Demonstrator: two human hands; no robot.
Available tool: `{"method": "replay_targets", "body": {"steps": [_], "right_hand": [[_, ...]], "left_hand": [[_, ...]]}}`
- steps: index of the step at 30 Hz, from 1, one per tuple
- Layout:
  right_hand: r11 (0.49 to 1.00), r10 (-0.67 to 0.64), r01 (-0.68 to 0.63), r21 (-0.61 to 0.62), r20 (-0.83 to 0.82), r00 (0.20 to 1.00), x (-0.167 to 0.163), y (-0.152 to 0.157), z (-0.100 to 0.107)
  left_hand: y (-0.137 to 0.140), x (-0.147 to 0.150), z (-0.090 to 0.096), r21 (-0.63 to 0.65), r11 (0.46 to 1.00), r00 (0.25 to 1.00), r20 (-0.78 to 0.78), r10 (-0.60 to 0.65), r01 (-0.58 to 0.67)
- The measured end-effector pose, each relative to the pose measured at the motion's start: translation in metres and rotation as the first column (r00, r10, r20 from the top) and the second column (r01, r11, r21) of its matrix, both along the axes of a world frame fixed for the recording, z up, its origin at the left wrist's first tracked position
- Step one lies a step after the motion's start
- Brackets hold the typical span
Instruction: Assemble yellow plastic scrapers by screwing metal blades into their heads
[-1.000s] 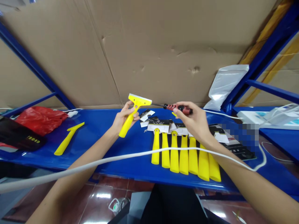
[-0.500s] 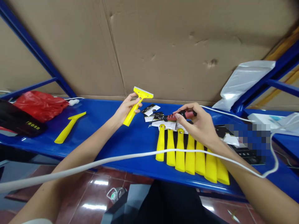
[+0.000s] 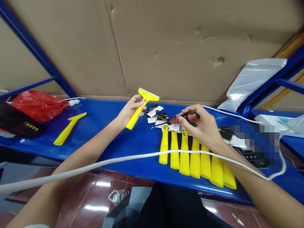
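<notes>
In my left hand is a yellow scraper, its wide head with a pale blade edge tilted up and away from me. My right hand grips a red and black screwdriver, whose dark shaft points left toward the scraper without touching it. Below that hand, several yellow scraper handles lie in a row on the blue table; my hand and forearm partly cover them. Black and white packaging cards lie behind the row. Another yellow scraper rests apart on the left.
A white cable crosses in front of my forearms. On the left are a red plastic bag and a black pouch. A clear plastic sleeve leans at the right against the blue frame. Cardboard stands behind the table.
Both hands keep their holds. The scraper in my left hand shifts slightly right in the picture. The view itself has moved a little.
</notes>
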State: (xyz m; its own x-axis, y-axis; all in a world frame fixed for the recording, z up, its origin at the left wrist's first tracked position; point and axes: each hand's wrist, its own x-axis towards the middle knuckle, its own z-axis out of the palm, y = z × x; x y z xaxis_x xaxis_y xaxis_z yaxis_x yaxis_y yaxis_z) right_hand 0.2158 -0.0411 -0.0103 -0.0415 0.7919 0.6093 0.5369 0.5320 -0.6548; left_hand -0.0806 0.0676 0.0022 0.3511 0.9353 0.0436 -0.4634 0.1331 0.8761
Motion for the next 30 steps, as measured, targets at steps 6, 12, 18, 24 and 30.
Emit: {"method": "replay_targets", "body": {"steps": [6,12,18,24,30], "right_hand": [[0.999,-0.043,0.043,-0.013,0.017,0.999,-0.0008,0.0003,0.0022],[0.998,-0.061,0.061,-0.005,0.029,0.998,0.0006,0.0014,0.0009],[0.994,-0.095,0.098,0.058,-0.053,0.994,0.0016,0.0034,-0.0007],[0.981,-0.161,0.183,0.064,-0.258,0.953,0.0017,0.0046,0.0037],[0.971,-0.165,0.21,0.112,-0.319,0.933,0.0023,0.0056,0.0062]], "left_hand": [[-0.0007,0.0011,-0.0009,0.009,1.0,1.0,-0.013,-0.008,0.008],[-0.0033,0.0029,-0.0002,0.019,1.0,1.0,-0.023,-0.015,0.015],[-0.0028,0.004,-0.0005,0.003,1.0,1.0,-0.029,-0.005,0.005],[0.0017,0.0019,-0.004,-0.051,0.998,0.999,-0.029,0.018,-0.019],[0.0042,0.0012,-0.008,-0.079,0.996,0.999,-0.021,-0.042,0.04]]}}
